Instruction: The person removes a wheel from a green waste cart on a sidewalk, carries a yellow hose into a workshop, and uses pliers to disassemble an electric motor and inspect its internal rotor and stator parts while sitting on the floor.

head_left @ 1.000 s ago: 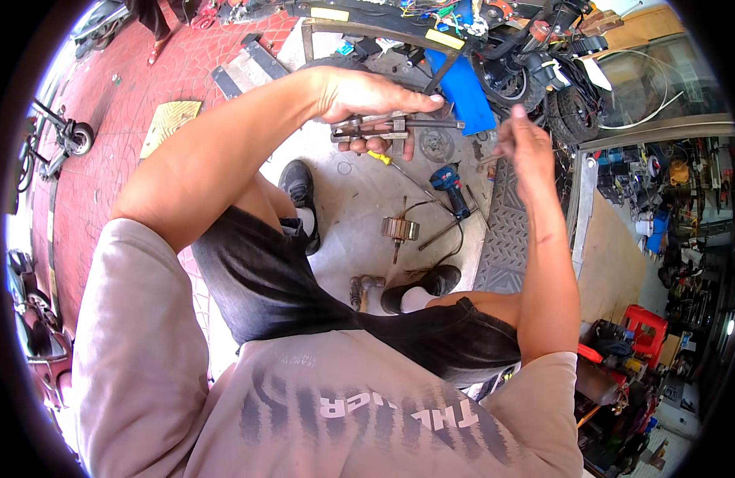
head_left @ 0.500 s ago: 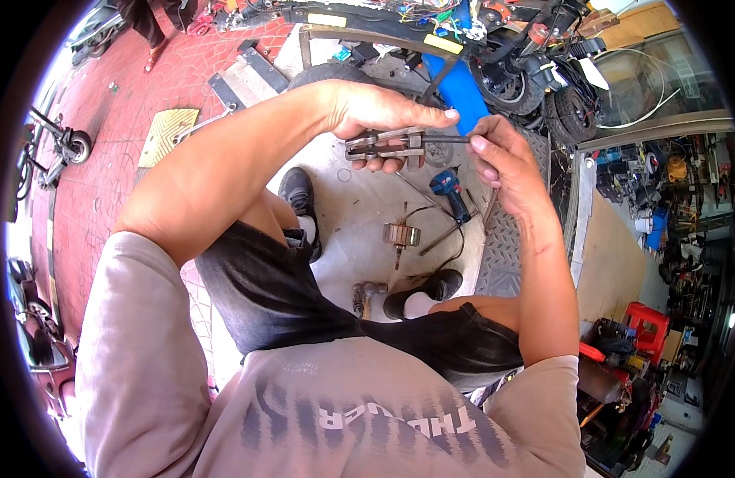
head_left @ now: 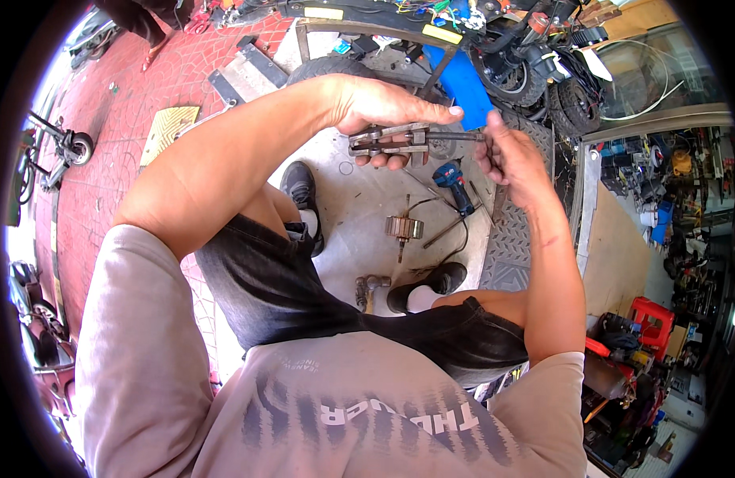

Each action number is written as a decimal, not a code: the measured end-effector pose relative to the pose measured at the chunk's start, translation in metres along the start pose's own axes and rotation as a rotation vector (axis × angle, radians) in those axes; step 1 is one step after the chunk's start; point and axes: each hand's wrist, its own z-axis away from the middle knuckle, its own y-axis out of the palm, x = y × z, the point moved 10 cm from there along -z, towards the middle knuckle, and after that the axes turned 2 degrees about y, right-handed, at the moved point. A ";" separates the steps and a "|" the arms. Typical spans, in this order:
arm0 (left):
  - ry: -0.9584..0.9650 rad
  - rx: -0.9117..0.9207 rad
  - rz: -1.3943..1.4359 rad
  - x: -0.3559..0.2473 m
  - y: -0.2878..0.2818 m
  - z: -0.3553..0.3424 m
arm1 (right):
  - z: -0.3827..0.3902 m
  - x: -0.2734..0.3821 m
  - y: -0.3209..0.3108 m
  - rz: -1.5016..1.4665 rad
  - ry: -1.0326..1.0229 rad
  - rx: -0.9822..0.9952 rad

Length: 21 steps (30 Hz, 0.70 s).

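Observation:
Level in front of me lies a gear puller (head_left: 419, 148), a dark metal tool with jaws to the left and a long threaded screw to the right. My left hand (head_left: 383, 107) cradles its jaw end, fingers curled beneath and thumb stretched along above. At the free end of the screw, my right hand (head_left: 515, 163) has its thumb and fingers around the tip. Below on the floor stands a motor armature (head_left: 403, 229) with its shaft upright in the picture. A blue cordless drill (head_left: 453, 187) lies to its right, and a hammer (head_left: 371, 284) sits nearer my feet.
Metal rods (head_left: 443, 231) and a dark cable lie near the drill. A metal-framed bench (head_left: 359, 27) with loose wires stands ahead, beside a blue panel (head_left: 463, 88) and wheels. Ribbed metal plate (head_left: 507, 247) borders the right. At far left stands a scooter (head_left: 69, 151).
My right hand has shifted slightly right and its fingers have loosened and turned on the screw's end. The left hand keeps its hold on the puller.

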 end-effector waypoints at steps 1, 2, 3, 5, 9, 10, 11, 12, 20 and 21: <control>-0.001 0.006 -0.001 0.000 0.001 0.000 | -0.002 -0.001 0.002 0.016 -0.037 0.008; 0.000 -0.002 -0.006 -0.001 -0.001 0.000 | -0.002 0.000 0.004 0.032 -0.073 0.015; -0.001 -0.011 -0.007 -0.004 0.000 0.004 | 0.002 0.012 0.012 0.008 -0.133 0.048; -0.001 -0.004 0.001 -0.005 0.003 0.003 | 0.008 0.019 0.014 -0.013 -0.164 0.062; 0.002 0.005 0.015 -0.005 0.003 0.000 | 0.012 0.017 0.016 -0.057 -0.064 0.043; 0.001 0.001 0.013 -0.005 0.002 0.000 | 0.010 0.013 0.015 -0.009 -0.060 0.045; 0.003 0.005 0.011 -0.006 0.003 0.000 | 0.005 0.007 0.012 0.039 -0.056 0.047; 0.002 0.008 0.014 -0.005 0.003 0.001 | 0.003 0.005 0.014 0.087 -0.051 0.053; 0.000 0.030 -0.002 -0.003 0.005 -0.003 | 0.012 0.012 0.017 0.006 -0.078 0.037; 0.005 0.045 -0.011 -0.003 0.007 -0.004 | 0.011 0.004 0.015 0.034 -0.032 0.043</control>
